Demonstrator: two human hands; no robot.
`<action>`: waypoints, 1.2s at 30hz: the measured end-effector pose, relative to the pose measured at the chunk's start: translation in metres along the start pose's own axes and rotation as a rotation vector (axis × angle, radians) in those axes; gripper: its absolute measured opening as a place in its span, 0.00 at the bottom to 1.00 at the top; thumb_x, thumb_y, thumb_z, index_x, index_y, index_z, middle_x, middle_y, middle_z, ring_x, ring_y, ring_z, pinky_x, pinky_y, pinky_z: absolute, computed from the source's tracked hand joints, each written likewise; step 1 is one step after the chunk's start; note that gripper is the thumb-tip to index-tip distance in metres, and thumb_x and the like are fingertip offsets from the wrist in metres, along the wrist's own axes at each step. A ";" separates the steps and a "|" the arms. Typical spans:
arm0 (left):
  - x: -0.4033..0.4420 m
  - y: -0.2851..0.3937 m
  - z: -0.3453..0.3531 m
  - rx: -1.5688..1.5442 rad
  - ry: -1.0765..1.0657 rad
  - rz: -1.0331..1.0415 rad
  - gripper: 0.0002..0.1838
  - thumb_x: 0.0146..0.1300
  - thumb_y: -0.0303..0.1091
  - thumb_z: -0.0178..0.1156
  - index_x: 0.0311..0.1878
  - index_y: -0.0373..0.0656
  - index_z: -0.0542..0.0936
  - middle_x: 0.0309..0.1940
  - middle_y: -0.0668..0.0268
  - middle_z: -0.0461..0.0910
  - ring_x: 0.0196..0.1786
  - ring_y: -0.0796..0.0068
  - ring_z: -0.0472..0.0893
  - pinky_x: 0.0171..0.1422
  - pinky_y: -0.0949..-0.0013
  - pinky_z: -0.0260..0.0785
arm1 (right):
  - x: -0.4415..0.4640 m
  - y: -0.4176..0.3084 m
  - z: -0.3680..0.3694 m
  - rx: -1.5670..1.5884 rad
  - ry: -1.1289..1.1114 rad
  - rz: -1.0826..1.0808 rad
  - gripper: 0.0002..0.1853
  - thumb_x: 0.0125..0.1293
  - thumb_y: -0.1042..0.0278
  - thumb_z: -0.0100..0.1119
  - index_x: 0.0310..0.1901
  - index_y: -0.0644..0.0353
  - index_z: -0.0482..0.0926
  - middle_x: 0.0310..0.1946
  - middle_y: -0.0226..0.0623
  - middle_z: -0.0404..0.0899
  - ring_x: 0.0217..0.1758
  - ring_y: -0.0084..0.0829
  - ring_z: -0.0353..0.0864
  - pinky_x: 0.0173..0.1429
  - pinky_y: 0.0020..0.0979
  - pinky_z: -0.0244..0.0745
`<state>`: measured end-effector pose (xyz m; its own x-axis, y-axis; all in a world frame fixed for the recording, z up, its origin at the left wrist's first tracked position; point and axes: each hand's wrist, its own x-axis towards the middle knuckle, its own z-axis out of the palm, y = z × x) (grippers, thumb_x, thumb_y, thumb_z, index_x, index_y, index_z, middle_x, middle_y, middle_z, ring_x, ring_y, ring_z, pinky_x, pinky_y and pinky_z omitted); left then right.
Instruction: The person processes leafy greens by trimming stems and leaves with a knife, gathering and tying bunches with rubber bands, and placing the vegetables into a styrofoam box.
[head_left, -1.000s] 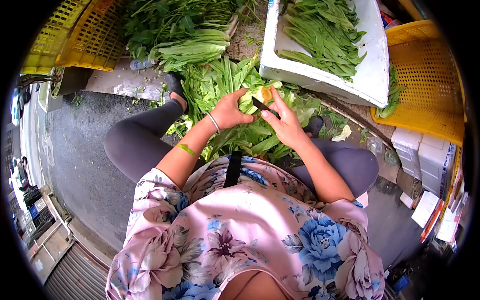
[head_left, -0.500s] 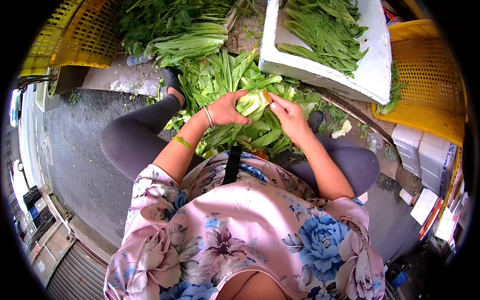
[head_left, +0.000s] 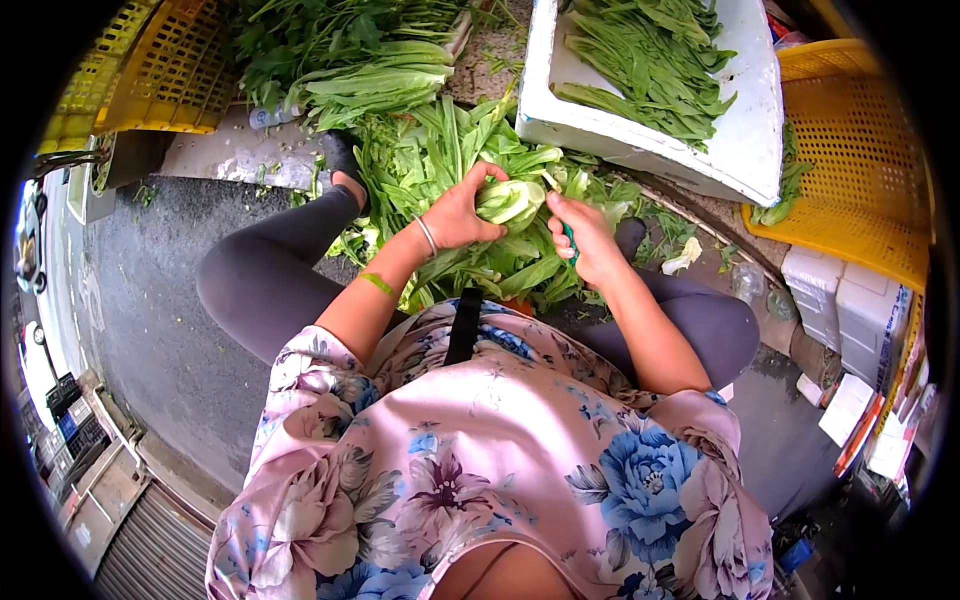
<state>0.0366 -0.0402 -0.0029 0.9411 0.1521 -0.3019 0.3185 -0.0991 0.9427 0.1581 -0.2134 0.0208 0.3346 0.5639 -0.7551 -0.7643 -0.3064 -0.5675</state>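
My left hand is wrapped round the side of a pale green lettuce head, above a heap of loose leaves. Just right of the head, my right hand is closed on a knife with a green handle. The knife's blade shows as a thin light strip pointing up beside the lettuce's cut end. Leaves of the heap lie under and around both hands.
A white foam box with long green leaves stands at the upper right, beside a yellow crate. Leafy bunches lie at the top, right of more yellow crates. White boxes stand at the right.
The orange-brown cut end no longer shows on the lettuce. My right hand has drawn slightly down and away from the head, and the knife's green handle has come into view.
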 end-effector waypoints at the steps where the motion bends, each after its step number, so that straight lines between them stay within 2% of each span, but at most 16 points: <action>1: 0.001 -0.002 0.000 -0.069 -0.011 0.029 0.35 0.40 0.25 0.67 0.54 0.47 0.63 0.37 0.67 0.71 0.43 0.76 0.71 0.50 0.72 0.64 | 0.003 0.004 -0.002 -0.106 -0.050 -0.078 0.15 0.59 0.56 0.59 0.40 0.59 0.73 0.19 0.20 0.63 0.17 0.10 0.55 0.17 0.16 0.47; 4: 0.002 -0.006 -0.002 -0.088 -0.014 0.085 0.32 0.39 0.24 0.67 0.52 0.46 0.66 0.38 0.69 0.72 0.44 0.76 0.71 0.51 0.74 0.64 | 0.003 0.005 0.000 -0.189 -0.108 -0.153 0.14 0.58 0.58 0.61 0.37 0.61 0.74 0.20 0.20 0.65 0.18 0.12 0.58 0.18 0.17 0.52; 7: 0.001 -0.002 -0.010 -0.223 -0.045 -0.016 0.30 0.38 0.24 0.67 0.50 0.45 0.70 0.41 0.70 0.72 0.45 0.77 0.71 0.54 0.74 0.63 | 0.007 0.010 0.005 -0.407 0.079 -0.370 0.13 0.60 0.60 0.60 0.33 0.63 0.75 0.22 0.23 0.71 0.19 0.16 0.65 0.22 0.20 0.59; 9: 0.002 -0.004 -0.013 -0.177 -0.021 0.015 0.30 0.37 0.25 0.68 0.49 0.45 0.71 0.41 0.70 0.73 0.46 0.76 0.71 0.55 0.73 0.62 | 0.016 0.014 -0.003 -0.553 0.061 -0.384 0.18 0.56 0.55 0.62 0.31 0.65 0.76 0.25 0.31 0.77 0.23 0.25 0.73 0.29 0.26 0.67; 10: 0.002 -0.004 -0.013 -0.131 0.006 0.045 0.30 0.37 0.25 0.68 0.49 0.45 0.71 0.42 0.70 0.73 0.47 0.76 0.71 0.56 0.72 0.62 | 0.016 0.009 -0.005 -0.554 0.061 -0.383 0.18 0.56 0.55 0.62 0.31 0.65 0.76 0.25 0.31 0.77 0.23 0.25 0.73 0.29 0.26 0.67; 12: 0.001 -0.011 -0.015 -0.108 0.041 0.044 0.28 0.37 0.27 0.68 0.47 0.45 0.73 0.40 0.65 0.73 0.46 0.74 0.72 0.56 0.73 0.64 | 0.014 -0.003 -0.009 -1.173 0.318 -0.193 0.24 0.50 0.47 0.65 0.30 0.66 0.76 0.26 0.36 0.79 0.27 0.30 0.76 0.32 0.30 0.68; 13: 0.003 -0.019 -0.016 -0.013 0.094 0.077 0.29 0.36 0.28 0.68 0.47 0.46 0.73 0.39 0.64 0.71 0.46 0.72 0.72 0.56 0.72 0.64 | 0.017 -0.004 -0.015 -1.215 0.376 -0.123 0.30 0.45 0.41 0.65 0.33 0.66 0.77 0.27 0.38 0.79 0.28 0.36 0.77 0.36 0.34 0.69; 14: 0.003 -0.026 -0.017 0.080 0.146 0.109 0.29 0.35 0.30 0.69 0.47 0.48 0.74 0.39 0.63 0.70 0.46 0.70 0.71 0.56 0.71 0.64 | 0.022 0.003 -0.020 -1.215 0.376 -0.120 0.30 0.45 0.41 0.65 0.33 0.66 0.77 0.27 0.38 0.79 0.28 0.36 0.77 0.36 0.34 0.69; 16: 0.003 -0.027 -0.017 0.119 0.140 0.074 0.29 0.34 0.33 0.70 0.47 0.50 0.75 0.39 0.62 0.67 0.45 0.67 0.71 0.56 0.69 0.65 | 0.026 0.012 -0.021 -1.062 0.513 -0.497 0.29 0.46 0.43 0.66 0.35 0.66 0.78 0.28 0.38 0.79 0.29 0.34 0.78 0.38 0.33 0.71; 18: 0.003 -0.030 -0.015 0.154 0.075 0.086 0.29 0.35 0.33 0.69 0.48 0.50 0.75 0.39 0.61 0.68 0.44 0.67 0.71 0.55 0.69 0.65 | 0.022 0.006 -0.015 -0.868 0.364 -0.487 0.28 0.47 0.49 0.68 0.43 0.65 0.76 0.31 0.38 0.79 0.32 0.29 0.78 0.39 0.29 0.72; 20: 0.001 -0.023 -0.011 0.145 0.067 0.071 0.28 0.37 0.33 0.68 0.48 0.49 0.76 0.39 0.61 0.68 0.44 0.68 0.71 0.55 0.70 0.65 | 0.009 -0.003 0.004 -0.366 0.029 -0.217 0.31 0.48 0.58 0.70 0.51 0.64 0.70 0.33 0.37 0.78 0.35 0.24 0.77 0.39 0.24 0.72; 24: 0.003 -0.021 -0.005 0.022 0.081 0.106 0.26 0.39 0.29 0.65 0.48 0.42 0.74 0.38 0.65 0.72 0.41 0.75 0.73 0.52 0.74 0.65 | 0.013 0.006 0.007 -0.349 -0.035 -0.303 0.35 0.48 0.67 0.70 0.58 0.58 0.64 0.38 0.36 0.76 0.36 0.23 0.76 0.41 0.24 0.72; 25: 0.000 -0.016 -0.003 -0.062 0.089 0.068 0.25 0.41 0.28 0.64 0.48 0.42 0.74 0.36 0.67 0.73 0.39 0.77 0.73 0.50 0.76 0.66 | 0.014 0.007 0.006 -0.457 -0.008 -0.332 0.35 0.51 0.69 0.67 0.61 0.55 0.62 0.51 0.41 0.70 0.42 0.26 0.75 0.46 0.22 0.71; 28: -0.001 -0.022 -0.003 -0.234 0.088 -0.012 0.19 0.43 0.25 0.62 0.43 0.39 0.75 0.32 0.71 0.76 0.33 0.83 0.72 0.43 0.79 0.67 | 0.018 0.016 0.006 -0.436 0.016 -0.443 0.33 0.51 0.75 0.64 0.60 0.55 0.62 0.39 0.35 0.76 0.39 0.22 0.75 0.42 0.22 0.70; 32: 0.006 -0.044 -0.015 -0.256 0.135 -0.074 0.10 0.44 0.26 0.61 0.34 0.39 0.76 0.27 0.72 0.76 0.29 0.83 0.72 0.36 0.76 0.67 | 0.026 0.022 -0.008 -0.369 0.015 -0.423 0.28 0.54 0.78 0.59 0.58 0.58 0.64 0.40 0.38 0.77 0.39 0.23 0.76 0.42 0.22 0.71; 36: 0.012 -0.047 -0.026 0.146 0.305 -0.033 0.10 0.43 0.31 0.60 0.29 0.37 0.74 0.18 0.64 0.71 0.24 0.76 0.69 0.33 0.72 0.66 | 0.038 0.021 -0.023 -0.380 0.016 -0.351 0.23 0.57 0.76 0.55 0.56 0.65 0.66 0.43 0.43 0.77 0.38 0.23 0.77 0.43 0.23 0.71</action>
<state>0.0302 -0.0079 -0.0467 0.8597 0.4427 -0.2548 0.3819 -0.2259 0.8962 0.1674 -0.2160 -0.0269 0.5453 0.6720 -0.5010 -0.3512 -0.3595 -0.8645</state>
